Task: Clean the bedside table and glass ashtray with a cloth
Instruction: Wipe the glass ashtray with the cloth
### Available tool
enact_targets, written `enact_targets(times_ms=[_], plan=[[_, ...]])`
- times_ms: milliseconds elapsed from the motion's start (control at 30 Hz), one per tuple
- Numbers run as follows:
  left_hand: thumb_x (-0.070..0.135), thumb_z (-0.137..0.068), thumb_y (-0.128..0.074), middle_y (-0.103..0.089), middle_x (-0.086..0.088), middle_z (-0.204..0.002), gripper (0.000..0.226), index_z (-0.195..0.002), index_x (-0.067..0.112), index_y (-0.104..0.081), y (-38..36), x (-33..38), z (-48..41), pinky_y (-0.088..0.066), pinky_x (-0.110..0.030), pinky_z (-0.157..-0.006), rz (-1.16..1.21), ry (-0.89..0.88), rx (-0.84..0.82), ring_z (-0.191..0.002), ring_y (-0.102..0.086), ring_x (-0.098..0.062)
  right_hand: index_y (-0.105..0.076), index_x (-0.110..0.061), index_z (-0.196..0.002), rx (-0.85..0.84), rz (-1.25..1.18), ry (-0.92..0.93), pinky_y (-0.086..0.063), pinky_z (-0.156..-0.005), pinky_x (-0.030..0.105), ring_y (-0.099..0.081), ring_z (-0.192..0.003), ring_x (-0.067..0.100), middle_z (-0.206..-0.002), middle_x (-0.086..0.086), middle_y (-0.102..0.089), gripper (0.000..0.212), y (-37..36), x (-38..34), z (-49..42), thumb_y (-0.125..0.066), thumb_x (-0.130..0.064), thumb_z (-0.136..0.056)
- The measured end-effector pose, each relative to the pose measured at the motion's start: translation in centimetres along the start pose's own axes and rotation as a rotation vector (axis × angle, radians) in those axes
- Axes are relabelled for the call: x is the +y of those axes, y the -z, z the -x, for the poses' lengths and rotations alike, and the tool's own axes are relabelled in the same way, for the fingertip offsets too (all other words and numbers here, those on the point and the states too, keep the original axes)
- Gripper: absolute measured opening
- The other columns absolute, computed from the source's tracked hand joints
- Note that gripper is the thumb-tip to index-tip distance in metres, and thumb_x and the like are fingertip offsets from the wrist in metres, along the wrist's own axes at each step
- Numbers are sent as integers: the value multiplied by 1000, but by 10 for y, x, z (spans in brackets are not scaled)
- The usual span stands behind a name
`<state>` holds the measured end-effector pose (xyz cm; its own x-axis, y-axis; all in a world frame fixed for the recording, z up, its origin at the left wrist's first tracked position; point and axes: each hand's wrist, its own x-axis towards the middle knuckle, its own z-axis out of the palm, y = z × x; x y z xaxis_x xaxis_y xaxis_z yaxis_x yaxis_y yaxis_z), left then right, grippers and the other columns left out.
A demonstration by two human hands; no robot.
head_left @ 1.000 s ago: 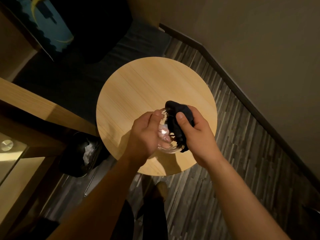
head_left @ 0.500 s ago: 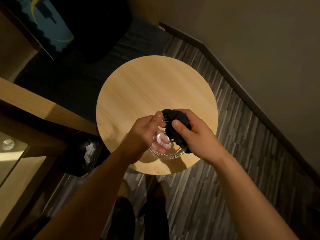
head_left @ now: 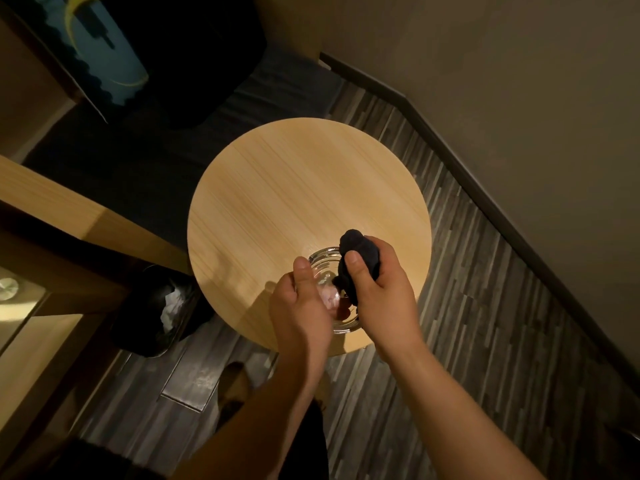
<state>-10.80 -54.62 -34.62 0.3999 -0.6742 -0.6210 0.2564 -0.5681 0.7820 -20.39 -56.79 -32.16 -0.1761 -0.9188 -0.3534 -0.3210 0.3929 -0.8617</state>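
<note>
A person's two bare hands work over a round, light wooden tabletop at the centre of the frame, seen from above. The left hand grips the near-left rim of a clear glass ashtray, thumb laid over the edge and fingers curled beneath, showing pink through the glass; whether the ashtray rests on the tabletop or is lifted just off it cannot be told. The ashtray sits over the lower part of the tabletop, close to its near edge. The right hand is closed around a bunched dark cloth, thumb pressed on top, with the cloth pushed against the right side of the ashtray and a lump of it standing up beyond the knuckles. Both forearms reach in from the bottom of the frame. At lower left, beside the tabletop, stands a black waste bin with crumpled white paper inside. A striped grey plank floor runs along the right, bordered by a dark skirting board below a plain wall. A wooden ledge crosses the left of the frame
</note>
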Motion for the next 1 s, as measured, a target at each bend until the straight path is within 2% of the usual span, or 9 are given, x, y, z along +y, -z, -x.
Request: enact_targets(times_ms=[100,200,300,367,433,500,567,667,1000], plan=[[78,-91,-33,-73,-13,-71,79,-89,8,-70,-2,-3,4,-57,-46,-66,-22,-2,24,-64,-69,-26,-52,-31,-136,34,49,23,-48,-77,6,-62,-100,-7,-108,-24,-64,34,-2,1,2,-57,-36,-102],[63,-103,-42,-75,-11,-72,60,-101,7,-66,4,3,-3,-54,-38,-60,84,114,-108,-63,-68,-22,-52,-29,-134,8,100,39,-47,-71,8,-62,-96,-5,-106,-23,-64,32,3,0,1,-56,-34,-103],[55,-101,-54,-78,-23,-99,56,-120,5,-69,23,24,-30,-60,-54,-88,84,337,-467,-92,-74,-41,-56,-29,-128,-141,120,21,-49,-68,19,-66,-88,5,-101,-15,-68,26,22,-2,-7,-56,-31,-103],[55,-98,-56,-73,-31,-114,55,-119,7,-74,31,37,-39,-54,-62,-101,-17,278,-617,-109,-70,-51,-58,-29,-126,-294,109,43,-53,-78,23,-68,-94,6,-105,-10,-70,23,30,-9,-11,-57,-29,-103],[46,-106,-51,-73,-35,-101,49,-111,2,-73,26,42,-37,-59,-58,-87,-121,124,-582,-91,-72,-52,-59,-28,-126,-306,101,78,-55,-86,27,-68,-98,9,-107,-7,-71,23,27,-11,-13,-58,-28,-102],[38,-110,-44,-71,-27,-72,47,-102,0,-69,18,41,-29,-60,-42,-67,-133,38,-488,-62,-70,-38,-59,-28,-125,-163,55,85,-55,-85,27,-69,-97,8,-105,-9,-71,23,17,-10,-10,-58,-30,-102],[36,-111,-43,-67,-20,-59,46,-100,-2,-68,12,36,-22,-57,-34,-58,-109,-10,-384,-48,-64,-29,-59,-30,-122,-25,-7,65,-52,-78,19,-68,-93,2,-102,-12,-71,19,9,-8,-5,-57,-30,-103],[35,-110,-43,-67,-17,-60,46,-102,-3,-68,10,29,-9,-54,-25,-49,-87,-57,-296,-44,-64,-20,-57,-34,-118,29,-23,54,-48,-71,9,-65,-88,-5,-99,-15,-69,16,7,-5,2,-56,-28,-103],[35,-110,-42,-67,9,-52,42,-103,4,-70,8,11,5,-45,-8,-49,-58,-72,-212,-46,-64,-2,-55,-29,-114,324,-68,32,-45,-71,7,-62,-89,-5,-101,-12,-66,10,-6,8,18,-51,-25,-105]])
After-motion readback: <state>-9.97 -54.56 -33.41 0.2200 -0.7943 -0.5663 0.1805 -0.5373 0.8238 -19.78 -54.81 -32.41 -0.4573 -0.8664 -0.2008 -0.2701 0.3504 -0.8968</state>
